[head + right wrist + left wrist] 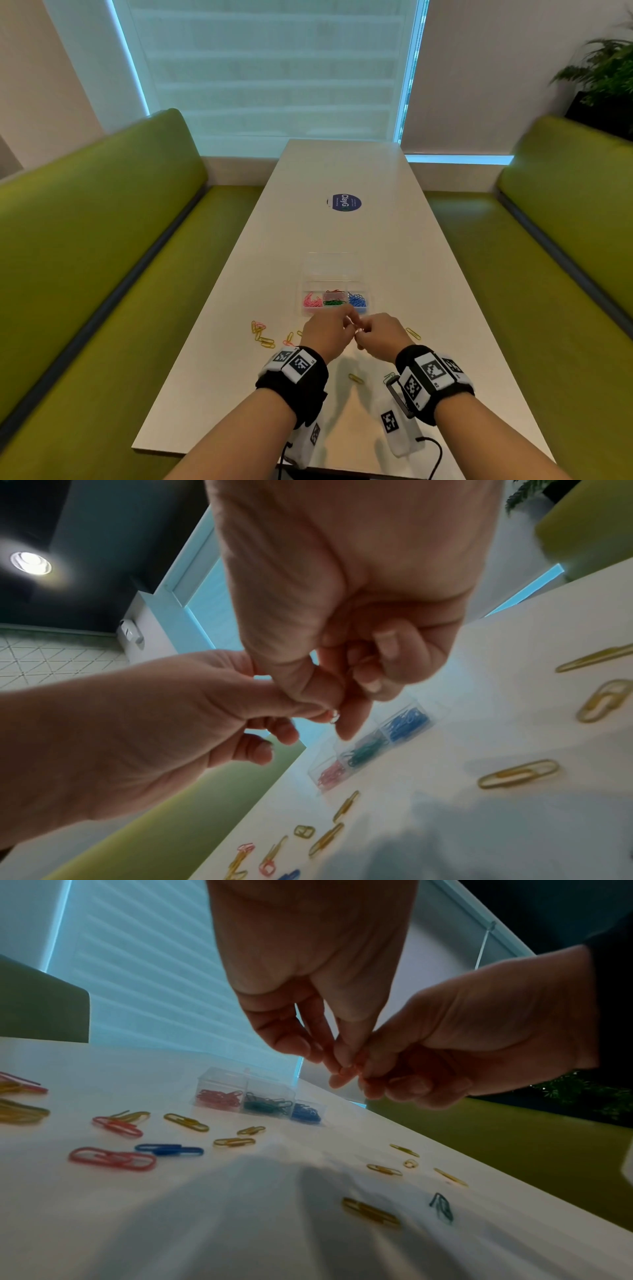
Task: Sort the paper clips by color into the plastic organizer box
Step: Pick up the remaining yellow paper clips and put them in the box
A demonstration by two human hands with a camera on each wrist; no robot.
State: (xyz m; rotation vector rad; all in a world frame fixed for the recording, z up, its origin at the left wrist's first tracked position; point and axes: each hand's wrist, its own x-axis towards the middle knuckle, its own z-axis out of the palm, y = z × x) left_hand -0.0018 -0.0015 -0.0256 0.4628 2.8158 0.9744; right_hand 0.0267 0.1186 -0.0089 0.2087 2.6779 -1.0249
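Note:
Both hands meet just above the table, in front of the clear organizer box (329,270). My left hand (346,322) and right hand (362,335) pinch the same small pinkish paper clip (356,1066) between thumb and fingertips; most of it is hidden by the fingers. A bit of the clip (334,718) shows in the right wrist view. The box's front row holds pink clips (312,299), green clips (334,302) and blue clips (357,300). Loose yellow clips (262,335) lie at the left, and others lie under and around the hands.
On the table (342,171) lie a blue clip (169,1149), pink clips (111,1158), a green clip (441,1207) and several yellow ones (371,1211). A round blue sticker (346,202) lies farther back. Green benches (85,240) flank the table.

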